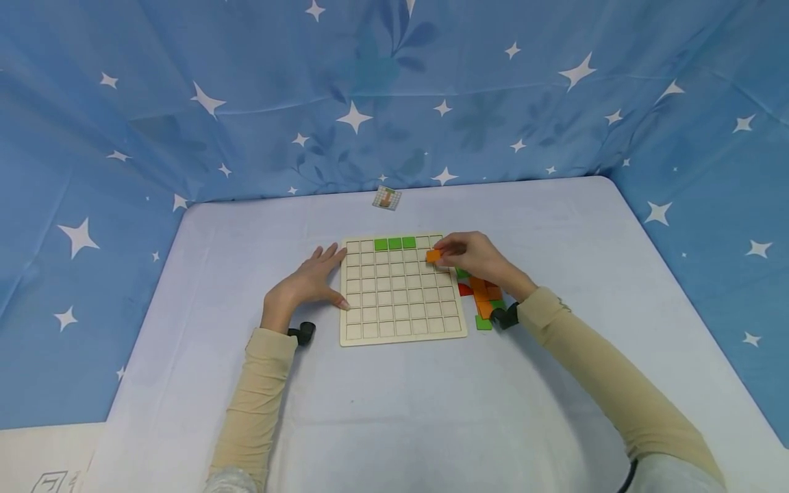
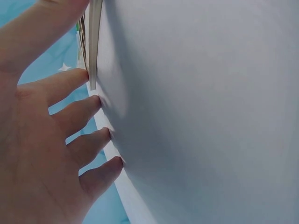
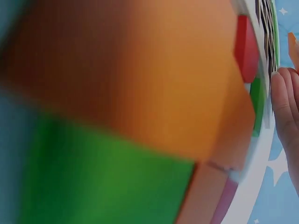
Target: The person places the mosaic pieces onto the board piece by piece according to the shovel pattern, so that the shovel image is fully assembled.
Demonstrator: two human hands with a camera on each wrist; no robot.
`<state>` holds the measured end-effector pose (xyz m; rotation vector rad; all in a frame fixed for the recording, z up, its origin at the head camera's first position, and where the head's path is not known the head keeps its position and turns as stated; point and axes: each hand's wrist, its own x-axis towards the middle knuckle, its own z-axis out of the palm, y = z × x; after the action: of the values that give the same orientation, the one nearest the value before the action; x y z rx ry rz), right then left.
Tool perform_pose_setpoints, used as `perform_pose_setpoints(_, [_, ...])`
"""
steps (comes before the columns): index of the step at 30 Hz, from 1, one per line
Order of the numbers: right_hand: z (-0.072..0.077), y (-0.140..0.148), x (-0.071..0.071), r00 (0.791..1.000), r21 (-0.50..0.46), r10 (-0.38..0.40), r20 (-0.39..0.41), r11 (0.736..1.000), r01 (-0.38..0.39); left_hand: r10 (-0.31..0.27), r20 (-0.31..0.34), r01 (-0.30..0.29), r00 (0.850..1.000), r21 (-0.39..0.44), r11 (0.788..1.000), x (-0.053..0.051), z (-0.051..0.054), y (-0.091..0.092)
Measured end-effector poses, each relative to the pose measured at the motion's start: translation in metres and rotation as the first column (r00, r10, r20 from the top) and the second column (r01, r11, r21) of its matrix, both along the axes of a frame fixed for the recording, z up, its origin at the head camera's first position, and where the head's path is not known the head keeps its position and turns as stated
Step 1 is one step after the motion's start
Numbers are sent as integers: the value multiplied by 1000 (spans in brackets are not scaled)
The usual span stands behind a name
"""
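A pale board [image 1: 399, 329] marked with a grid of squares lies on the white table. Three green square tiles [image 1: 395, 244] sit side by side in its far row. My left hand [image 1: 308, 279] is spread at the board's left edge, thumb and fingertips against it; in the left wrist view the fingers [image 2: 77, 112] are nearly straight. Over the upper right squares, my right hand [image 1: 473, 257] pinches an orange tile [image 1: 434, 255] between thumb and fingers. In the right wrist view only part of that hand [image 3: 286, 100] shows, at the right edge.
Right of the board lies a loose pile of orange pieces [image 1: 482, 298], with a red piece [image 1: 465, 289] and green tiles [image 1: 483, 323]. A small pattern card [image 1: 387, 198] lies near the table's far edge. Blue star-printed cloth [image 1: 394, 89] hangs behind.
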<state>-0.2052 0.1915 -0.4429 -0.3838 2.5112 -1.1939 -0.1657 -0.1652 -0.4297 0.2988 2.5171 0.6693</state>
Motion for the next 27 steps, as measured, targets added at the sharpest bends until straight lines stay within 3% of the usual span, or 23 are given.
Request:
perform_pose_setpoints(19, [6,-34,-14,995,8,94,-17,996,-94,-6,6,6,1000,-7,1000,1,0,0])
perform_pose_setpoints(27, [3,-49,-22,990,0,135,-28,991,-135,1,0,-1,1000,4,1000,1,2,0])
